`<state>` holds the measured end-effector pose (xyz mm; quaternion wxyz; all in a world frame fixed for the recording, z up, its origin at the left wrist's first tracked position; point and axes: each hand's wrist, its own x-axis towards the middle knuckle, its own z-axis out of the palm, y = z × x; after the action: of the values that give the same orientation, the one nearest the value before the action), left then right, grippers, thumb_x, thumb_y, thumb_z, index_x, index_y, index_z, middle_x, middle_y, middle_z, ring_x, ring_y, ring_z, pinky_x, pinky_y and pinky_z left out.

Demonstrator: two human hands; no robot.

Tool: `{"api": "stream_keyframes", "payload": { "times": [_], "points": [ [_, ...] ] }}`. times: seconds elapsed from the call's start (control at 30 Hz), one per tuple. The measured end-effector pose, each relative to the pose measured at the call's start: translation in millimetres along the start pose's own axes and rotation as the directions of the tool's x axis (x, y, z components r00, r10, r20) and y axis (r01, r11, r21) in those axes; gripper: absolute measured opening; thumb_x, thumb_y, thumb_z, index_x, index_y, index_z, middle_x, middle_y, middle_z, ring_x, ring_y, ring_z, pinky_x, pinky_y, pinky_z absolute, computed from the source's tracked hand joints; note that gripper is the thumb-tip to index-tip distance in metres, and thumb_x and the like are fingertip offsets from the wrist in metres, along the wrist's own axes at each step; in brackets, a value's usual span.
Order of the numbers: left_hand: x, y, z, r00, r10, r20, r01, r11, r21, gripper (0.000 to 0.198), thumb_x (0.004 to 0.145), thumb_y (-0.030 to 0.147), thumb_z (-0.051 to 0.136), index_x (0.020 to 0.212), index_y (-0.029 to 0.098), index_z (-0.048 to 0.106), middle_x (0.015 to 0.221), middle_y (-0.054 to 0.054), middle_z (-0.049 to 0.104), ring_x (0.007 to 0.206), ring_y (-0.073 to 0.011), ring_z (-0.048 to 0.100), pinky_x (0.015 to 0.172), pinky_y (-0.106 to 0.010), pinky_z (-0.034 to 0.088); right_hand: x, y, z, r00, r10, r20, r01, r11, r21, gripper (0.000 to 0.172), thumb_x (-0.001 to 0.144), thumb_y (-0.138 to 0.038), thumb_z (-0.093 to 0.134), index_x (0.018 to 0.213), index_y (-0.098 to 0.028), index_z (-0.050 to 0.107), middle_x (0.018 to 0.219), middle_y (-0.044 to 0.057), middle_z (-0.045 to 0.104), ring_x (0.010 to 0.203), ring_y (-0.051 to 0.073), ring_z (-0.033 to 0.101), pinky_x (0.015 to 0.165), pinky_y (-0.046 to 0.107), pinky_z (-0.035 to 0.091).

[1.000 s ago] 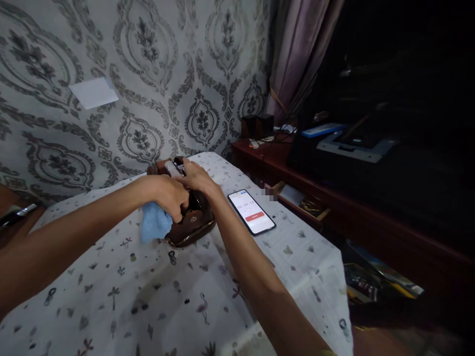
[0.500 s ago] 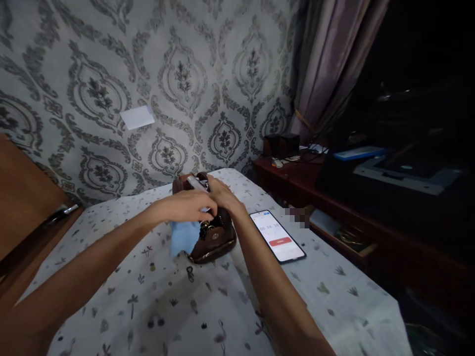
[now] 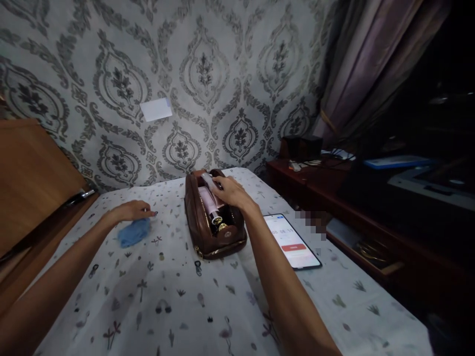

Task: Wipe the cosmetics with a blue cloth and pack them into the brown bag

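Observation:
A brown zipped bag [image 3: 195, 217] stands open on the patterned sheet [image 3: 174, 296]. Inside it lie a pink tube [image 3: 210, 201] with a shiny cap and some gold-coloured items [image 3: 222, 227]. My right hand [image 3: 230, 192] is at the bag's far right side, its fingers closed on a pale silvery item [image 3: 208, 181] at the opening. To the left of the bag, my left hand [image 3: 135, 210] hovers low over the sheet with its fingers bent together; whether something small is between them is unclear. Just below it rests a crumpled blue cloth [image 3: 134, 233].
A phone [image 3: 293, 242] with a lit timer screen lies right of my right forearm. Beyond the sheet's right edge stands a dark red desk [image 3: 297, 180] with an open drawer [image 3: 371, 252]. A wooden board [image 3: 40, 183] is at the left.
My left hand has moved left, away from the bag, and the blue cloth now lies left of it. The bag's contents show more. The view has shifted slightly.

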<state>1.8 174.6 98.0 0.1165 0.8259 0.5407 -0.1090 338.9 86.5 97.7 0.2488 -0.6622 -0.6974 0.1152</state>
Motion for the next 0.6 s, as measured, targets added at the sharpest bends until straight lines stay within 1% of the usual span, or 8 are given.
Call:
{"api": "stream_keyframes", "payload": {
  "times": [0.03, 0.07, 0.13, 0.2, 0.33, 0.43, 0.5, 0.6],
  "points": [
    [4, 1, 2.2, 1.0, 0.016, -0.013, -0.016, 0.999, -0.035, 0.053, 0.08, 0.066, 0.05, 0.093, 0.018, 0.069, 0.101, -0.013, 0.072, 0.092, -0.0289, 0.066, 0.073, -0.029, 0.045, 0, 0, 0, 1.0, 0.008, -0.006, -0.008, 1.0, 0.001, 0.038, 0.099, -0.041, 0.05, 0.129, -0.022, 0.062, 0.125, 0.013, 0.069, 0.125, 0.029, 0.057, 0.097, 0.037, 0.045],
    [11, 6, 2.4, 0.997, 0.039, -0.062, -0.044, 0.995, -0.085, 0.055, 0.08, 0.066, 0.051, 0.1, 0.018, 0.069, 0.107, -0.014, 0.072, 0.096, -0.0292, 0.066, 0.076, -0.03, 0.045, 0, -1, 0, 1.0, 0.016, -0.009, -0.016, 1.0, 0.002, 0.037, 0.099, -0.043, 0.05, 0.125, -0.021, 0.063, 0.123, 0.013, 0.069, 0.122, 0.029, 0.059, 0.096, 0.037, 0.046],
    [29, 24, -2.1, 0.968, 0.037, -0.25, -0.097, 0.967, -0.235, 0.058, 0.08, 0.066, 0.053, 0.11, 0.018, 0.066, 0.114, -0.015, 0.071, 0.101, -0.0291, 0.064, 0.08, -0.031, 0.046, -1, -2, -1, 1.0, 0.028, -0.011, -0.028, 1.0, 0.007, 0.036, 0.098, -0.046, 0.051, 0.12, -0.02, 0.063, 0.12, 0.013, 0.069, 0.119, 0.028, 0.06, 0.095, 0.035, 0.046],
    [53, 47, -9.7, 0.936, -0.03, -0.349, -0.157, 0.855, -0.495, 0.054, 0.08, 0.064, 0.057, 0.111, 0.02, 0.064, 0.115, -0.012, 0.07, 0.104, -0.0278, 0.063, 0.078, -0.03, 0.047, -2, -3, -2, 0.999, 0.041, -0.011, -0.041, 0.999, 0.01, 0.038, 0.097, -0.048, 0.053, 0.121, -0.02, 0.061, 0.12, 0.013, 0.068, 0.117, 0.028, 0.061, 0.094, 0.035, 0.047],
    [107, 91, -20.3, 0.926, -0.113, -0.361, -0.149, 0.768, -0.623, 0.05, 0.086, 0.066, 0.05, 0.098, 0.02, 0.063, 0.099, -0.01, 0.073, 0.095, -0.0257, 0.066, 0.071, -0.03, 0.05, -4, -4, -3, 0.997, 0.076, 0.01, -0.077, 0.997, 0.01, 0.046, 0.094, -0.049, 0.057, 0.131, -0.023, 0.057, 0.126, 0.014, 0.065, 0.117, 0.028, 0.062, 0.095, 0.037, 0.047],
    [137, 111, -20.6, 0.932, -0.142, -0.334, -0.142, 0.706, -0.694, 0.052, 0.084, 0.071, 0.051, 0.089, 0.02, 0.062, 0.084, -0.008, 0.073, 0.081, -0.0237, 0.068, 0.066, -0.031, 0.051, -4, -5, -4, 0.997, 0.071, 0.026, -0.071, 0.997, 0.0, 0.052, 0.094, -0.044, 0.055, 0.143, -0.029, 0.051, 0.132, 0.012, 0.062, 0.122, 0.03, 0.06, 0.098, 0.039, 0.046],
    [148, 117, -20.2, 0.935, -0.134, -0.328, -0.154, 0.681, -0.716, 0.051, 0.079, 0.07, 0.058, 0.085, 0.02, 0.062, 0.075, -0.006, 0.072, 0.073, -0.0221, 0.067, 0.065, -0.031, 0.051, -4, -5, -4, 0.997, 0.059, 0.039, -0.059, 0.998, -0.008, 0.052, 0.093, -0.04, 0.055, 0.144, -0.03, 0.051, 0.129, 0.011, 0.065, 0.124, 0.031, 0.058, 0.098, 0.039, 0.046],
    [152, 118, -24.0, 0.928, -0.106, -0.356, -0.191, 0.687, -0.701, 0.043, 0.071, 0.061, 0.07, 0.079, 0.019, 0.063, 0.065, -0.003, 0.068, 0.068, -0.0209, 0.065, 0.063, -0.03, 0.05, -3, -6, -4, 0.998, 0.038, 0.042, -0.038, 0.999, -0.009, 0.052, 0.091, -0.035, 0.057, 0.142, -0.025, 0.053, 0.12, 0.012, 0.069, 0.123, 0.031, 0.058, 0.096, 0.037, 0.047]
  ]
}}
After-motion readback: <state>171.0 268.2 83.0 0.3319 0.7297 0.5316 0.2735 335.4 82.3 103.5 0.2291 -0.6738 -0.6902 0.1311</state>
